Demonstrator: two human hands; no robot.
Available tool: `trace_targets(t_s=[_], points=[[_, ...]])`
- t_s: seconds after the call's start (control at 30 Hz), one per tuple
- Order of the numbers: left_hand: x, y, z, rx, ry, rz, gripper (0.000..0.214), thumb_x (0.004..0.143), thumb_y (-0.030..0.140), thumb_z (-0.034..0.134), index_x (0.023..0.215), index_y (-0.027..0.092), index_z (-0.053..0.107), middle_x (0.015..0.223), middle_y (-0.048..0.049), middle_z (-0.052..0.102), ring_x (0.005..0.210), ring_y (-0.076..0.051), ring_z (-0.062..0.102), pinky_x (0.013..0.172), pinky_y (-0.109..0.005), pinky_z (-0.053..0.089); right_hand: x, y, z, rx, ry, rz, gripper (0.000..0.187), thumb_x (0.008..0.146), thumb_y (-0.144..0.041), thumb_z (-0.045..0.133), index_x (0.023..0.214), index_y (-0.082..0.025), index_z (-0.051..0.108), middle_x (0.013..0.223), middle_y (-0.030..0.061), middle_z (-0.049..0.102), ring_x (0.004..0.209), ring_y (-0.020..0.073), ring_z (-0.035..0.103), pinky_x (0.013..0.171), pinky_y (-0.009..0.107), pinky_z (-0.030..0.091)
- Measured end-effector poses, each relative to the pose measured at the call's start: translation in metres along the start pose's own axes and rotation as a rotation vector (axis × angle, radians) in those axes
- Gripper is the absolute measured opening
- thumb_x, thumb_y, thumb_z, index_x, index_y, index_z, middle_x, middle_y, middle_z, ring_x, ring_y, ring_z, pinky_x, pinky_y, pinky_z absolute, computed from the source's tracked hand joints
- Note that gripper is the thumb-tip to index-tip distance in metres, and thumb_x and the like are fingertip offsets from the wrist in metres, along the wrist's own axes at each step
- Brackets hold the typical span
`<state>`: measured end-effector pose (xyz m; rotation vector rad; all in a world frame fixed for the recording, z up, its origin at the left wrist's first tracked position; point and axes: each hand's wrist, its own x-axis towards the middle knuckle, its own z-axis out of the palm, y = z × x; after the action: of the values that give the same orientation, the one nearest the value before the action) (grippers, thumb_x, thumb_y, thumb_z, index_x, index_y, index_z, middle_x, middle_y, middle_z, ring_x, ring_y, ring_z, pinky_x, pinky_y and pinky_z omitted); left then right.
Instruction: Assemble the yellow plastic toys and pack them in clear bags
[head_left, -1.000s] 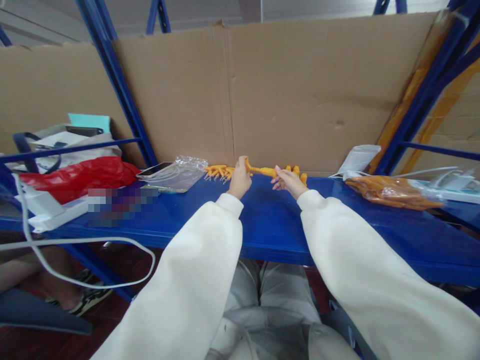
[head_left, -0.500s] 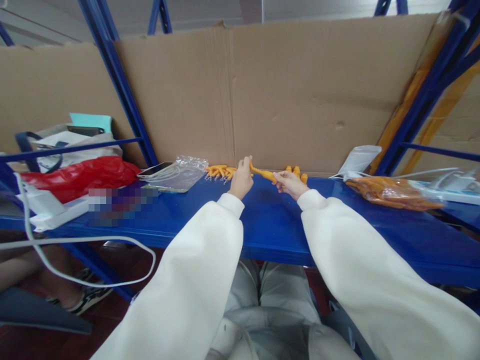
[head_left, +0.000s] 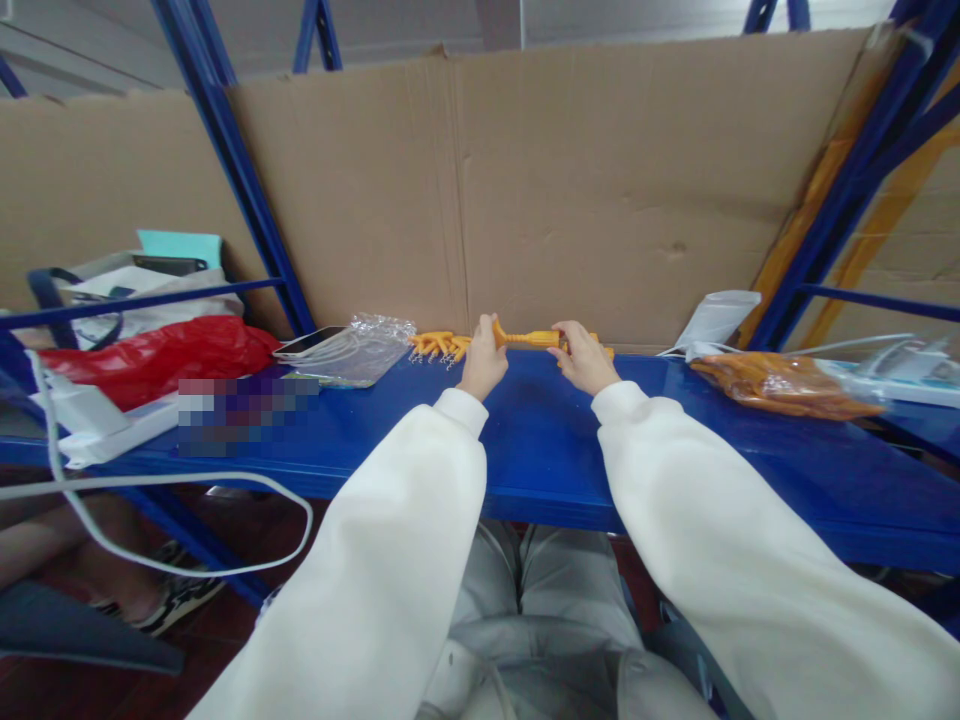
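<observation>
Both my hands hold one long orange plastic piece (head_left: pixel 527 339) level above the back of the blue shelf (head_left: pixel 540 450). My left hand (head_left: pixel 481 362) is closed round its left end. My right hand (head_left: pixel 583 358) pinches its right end with curled fingers. A small pile of like orange pieces (head_left: pixel 436 344) lies just left of my left hand, against the cardboard wall. More orange pieces (head_left: pixel 604 351) peek out behind my right hand. White sleeves cover both my arms.
A cardboard sheet (head_left: pixel 585 180) backs the shelf. Clear plastic bags and a phone (head_left: pixel 352 348) lie to the left, beyond them a red bag (head_left: pixel 157 355) and a white cable (head_left: pixel 172 490). An orange-filled bag (head_left: pixel 784 383) and a white pouch (head_left: pixel 716 318) sit to the right.
The orange piece was tilted between my hands half a second ago and now lies level. My right hand has shifted slightly up and over its right end.
</observation>
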<state>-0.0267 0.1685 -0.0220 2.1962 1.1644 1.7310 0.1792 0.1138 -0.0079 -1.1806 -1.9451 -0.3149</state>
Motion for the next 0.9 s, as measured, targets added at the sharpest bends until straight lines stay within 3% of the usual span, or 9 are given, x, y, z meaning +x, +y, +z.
trace_targets(t_s=[0.1, 0.2, 0.3, 0.4, 0.53, 0.7, 0.9], points=[[0.000, -0.001, 0.000, -0.011, -0.010, -0.011, 0.055, 0.078, -0.004, 0.058, 0.128, 0.017, 0.049, 0.128, -0.0164, 0.065, 0.126, -0.030, 0.063, 0.112, -0.051, 0.050, 0.000, 0.000, 0.000, 0.036, 0.005, -0.007, 0.028, 0.094, -0.028, 0.054, 0.122, -0.023, 0.056, 0.124, 0.0174, 0.065, 0.113, 0.0318, 0.064, 0.093, 0.052, 0.053], [0.001, -0.002, -0.003, -0.015, -0.001, 0.039, 0.056, 0.079, -0.004, 0.056, 0.130, 0.019, 0.049, 0.132, -0.0160, 0.063, 0.131, -0.030, 0.059, 0.115, -0.050, 0.047, 0.001, 0.002, 0.004, 0.160, 0.011, 0.068, 0.028, 0.089, -0.029, 0.063, 0.116, -0.024, 0.055, 0.120, 0.0147, 0.065, 0.096, 0.0273, 0.067, 0.088, 0.050, 0.055], [0.002, -0.002, -0.007, 0.001, 0.004, 0.109, 0.055, 0.081, -0.002, 0.053, 0.132, 0.019, 0.049, 0.135, -0.0161, 0.060, 0.137, -0.029, 0.055, 0.119, -0.050, 0.043, 0.002, 0.000, 0.008, 0.381, 0.023, 0.234, 0.035, 0.083, -0.033, 0.071, 0.112, -0.026, 0.052, 0.115, 0.0090, 0.065, 0.078, 0.0191, 0.064, 0.074, 0.041, 0.058], [0.002, 0.000, -0.011, 0.017, 0.003, 0.169, 0.056, 0.082, -0.002, 0.050, 0.134, 0.019, 0.049, 0.136, -0.0156, 0.060, 0.138, -0.028, 0.054, 0.121, -0.050, 0.040, 0.004, -0.009, 0.006, 0.652, 0.003, 0.470, 0.032, 0.087, -0.042, 0.070, 0.106, -0.027, 0.050, 0.100, 0.0036, 0.065, 0.067, 0.0145, 0.062, 0.057, 0.028, 0.053], [0.001, 0.002, -0.012, 0.041, -0.019, 0.203, 0.056, 0.083, -0.001, 0.049, 0.135, 0.018, 0.050, 0.136, -0.0156, 0.061, 0.138, -0.028, 0.055, 0.121, -0.049, 0.040, 0.005, -0.024, 0.000, 0.904, -0.161, 0.671, 0.026, 0.092, -0.046, 0.066, 0.091, -0.024, 0.052, 0.074, -0.0004, 0.061, 0.052, 0.0111, 0.056, 0.044, 0.021, 0.042], [-0.001, 0.005, -0.011, 0.055, -0.037, 0.174, 0.057, 0.083, -0.001, 0.051, 0.136, 0.020, 0.051, 0.138, -0.0156, 0.060, 0.139, -0.029, 0.054, 0.120, -0.051, 0.041, 0.004, -0.028, 0.000, 0.917, -0.161, 0.675, 0.028, 0.088, -0.036, 0.072, 0.076, -0.022, 0.051, 0.063, -0.0036, 0.055, 0.046, 0.0073, 0.044, 0.040, 0.020, 0.034], [-0.003, 0.012, -0.010, 0.049, -0.043, 0.107, 0.057, 0.082, -0.001, 0.053, 0.135, 0.019, 0.052, 0.139, -0.0178, 0.060, 0.141, -0.031, 0.053, 0.120, -0.053, 0.041, 0.005, -0.024, 0.002, 0.907, -0.144, 0.651, 0.030, 0.085, -0.042, 0.072, 0.079, -0.024, 0.049, 0.063, -0.0056, 0.051, 0.046, 0.0075, 0.039, 0.041, 0.020, 0.031]])
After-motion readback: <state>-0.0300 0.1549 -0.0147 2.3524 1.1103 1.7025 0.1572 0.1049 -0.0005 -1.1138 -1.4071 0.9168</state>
